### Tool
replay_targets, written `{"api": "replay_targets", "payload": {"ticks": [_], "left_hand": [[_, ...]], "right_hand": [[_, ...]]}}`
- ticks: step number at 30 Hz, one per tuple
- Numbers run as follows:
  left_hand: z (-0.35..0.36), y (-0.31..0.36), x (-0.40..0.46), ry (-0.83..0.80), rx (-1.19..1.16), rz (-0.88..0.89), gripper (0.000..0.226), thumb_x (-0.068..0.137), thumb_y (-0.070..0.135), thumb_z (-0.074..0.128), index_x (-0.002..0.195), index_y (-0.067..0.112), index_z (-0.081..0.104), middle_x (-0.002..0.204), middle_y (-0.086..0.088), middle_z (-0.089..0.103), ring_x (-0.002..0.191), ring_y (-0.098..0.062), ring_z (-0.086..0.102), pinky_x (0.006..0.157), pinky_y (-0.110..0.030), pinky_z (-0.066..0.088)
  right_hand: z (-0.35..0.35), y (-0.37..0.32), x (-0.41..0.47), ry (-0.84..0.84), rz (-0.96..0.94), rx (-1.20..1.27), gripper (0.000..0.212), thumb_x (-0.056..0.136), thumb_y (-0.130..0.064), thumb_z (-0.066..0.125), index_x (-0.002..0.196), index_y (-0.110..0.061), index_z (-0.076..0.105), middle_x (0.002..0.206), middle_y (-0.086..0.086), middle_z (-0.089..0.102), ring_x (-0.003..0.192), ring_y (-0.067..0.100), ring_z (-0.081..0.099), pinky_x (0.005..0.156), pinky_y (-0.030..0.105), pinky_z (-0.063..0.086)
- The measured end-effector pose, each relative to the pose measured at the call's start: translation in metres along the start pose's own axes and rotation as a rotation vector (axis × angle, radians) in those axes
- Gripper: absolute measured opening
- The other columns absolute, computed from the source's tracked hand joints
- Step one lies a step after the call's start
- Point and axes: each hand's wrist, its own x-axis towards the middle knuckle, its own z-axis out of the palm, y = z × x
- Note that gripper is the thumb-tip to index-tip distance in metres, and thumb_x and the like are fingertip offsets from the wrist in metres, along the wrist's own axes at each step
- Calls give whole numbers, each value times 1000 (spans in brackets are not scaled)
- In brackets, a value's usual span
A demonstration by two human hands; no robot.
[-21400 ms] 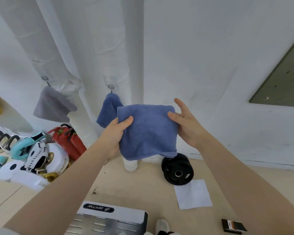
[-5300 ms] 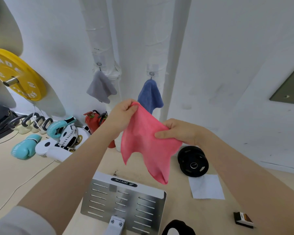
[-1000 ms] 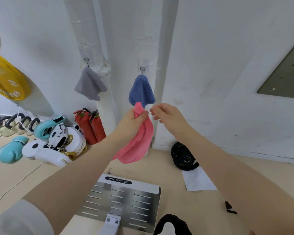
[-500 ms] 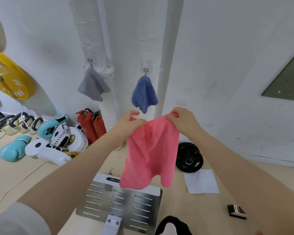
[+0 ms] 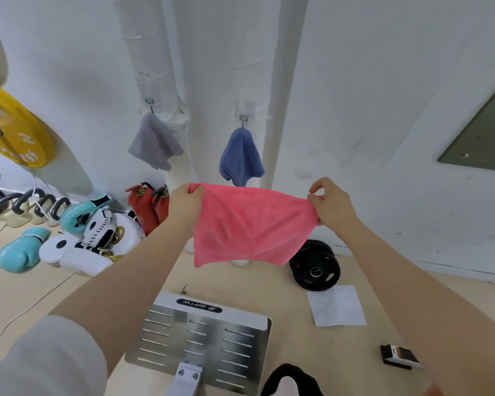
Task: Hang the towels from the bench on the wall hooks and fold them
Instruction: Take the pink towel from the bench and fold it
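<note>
Out in front of the white wall, chest-high, the pink towel (image 5: 249, 224) is stretched flat between two hands. Left hand (image 5: 187, 202) pinches the top left corner, right hand (image 5: 330, 202) pinches the top right, the two hands well apart and the top edge pulled nearly taut. The lower edge hangs free above the floor, clear of the steel plate (image 5: 200, 341) below.

Behind it, the grey towel (image 5: 155, 145) already hangs from the left hook (image 5: 149, 102), and the blue towel (image 5: 242, 158) hangs from the right hook (image 5: 243, 118). So two look done, and this pink one reads as the third, caught at the spreading-out stage.

What comes next? I'd judge a fold: bring the two pinched corners together so the cloth halves, keeping the edges matched. For hanging there's a snag. Both visible hooks are taken, and no free hook shows here, so it may need a hook outside this view. Soft, limp cloth: it will sag the instant either corner is let go.
</note>
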Motion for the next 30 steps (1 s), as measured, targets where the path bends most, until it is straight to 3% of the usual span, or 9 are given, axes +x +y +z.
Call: {"api": "replay_targets", "payload": {"ticks": [6,9,11,15,19,21,25,28,30], "left_hand": [[20,13,-25,-238,-234,49,12,86,14,62,81,25,59,80,3,63,74,-12,59,73,-29,49],[31,22,-43,-373,-272,89,9,84,10,64,85,19,62,73,3,67,63,-5,63,59,-17,50],[35,25,-52,-425,-314,76,5,83,12,66,85,16,63,68,3,69,55,-4,63,52,-15,48],[32,25,-56,-470,-428,34,5,84,9,64,86,14,63,68,-1,68,55,-8,60,54,-18,49],[31,24,-63,-490,-414,26,13,90,7,55,84,17,62,56,7,65,45,-4,54,42,-15,43],[32,24,-65,-511,-420,25,15,91,7,53,86,18,62,64,5,68,53,-6,58,47,-17,46],[32,26,-68,-550,-493,21,18,93,7,48,93,14,64,83,-6,67,71,-14,61,64,-23,51],[31,27,-72,-607,-552,48,23,96,16,45,93,14,67,87,-6,65,81,-15,59,69,-23,49],[29,26,-72,-596,-426,153,17,94,19,50,93,19,68,81,3,69,79,-8,62,72,-20,50]], "right_hand": [[-1,-41,-34,-293,2,352,21,87,-1,48,78,-13,62,70,12,61,51,15,63,55,26,58],[-3,-60,-46,-477,-49,455,16,88,-5,53,85,-15,65,82,10,67,68,14,67,65,24,57],[-3,-64,-49,-500,-143,363,17,84,-6,58,89,-20,67,82,8,67,76,13,63,76,26,53],[-1,-62,-47,-295,-334,45,15,81,-9,63,91,-19,67,65,-6,65,71,4,59,78,17,45],[5,-60,-47,-169,-451,-56,11,83,-21,66,91,-14,70,73,-16,50,69,-3,49,69,5,35],[8,-59,-44,-133,-483,-93,14,83,-25,66,89,-13,70,79,-10,46,74,5,46,71,10,35],[11,-61,-43,-1,-462,-199,18,85,-34,61,87,-16,67,81,-6,52,81,12,49,84,36,43],[12,-62,-45,81,-445,-211,20,84,-38,62,79,-19,63,69,-13,50,75,10,50,83,34,43],[12,-62,-46,122,-429,-172,23,83,-39,63,74,-18,60,59,-14,46,66,10,49,76,30,42]]}}
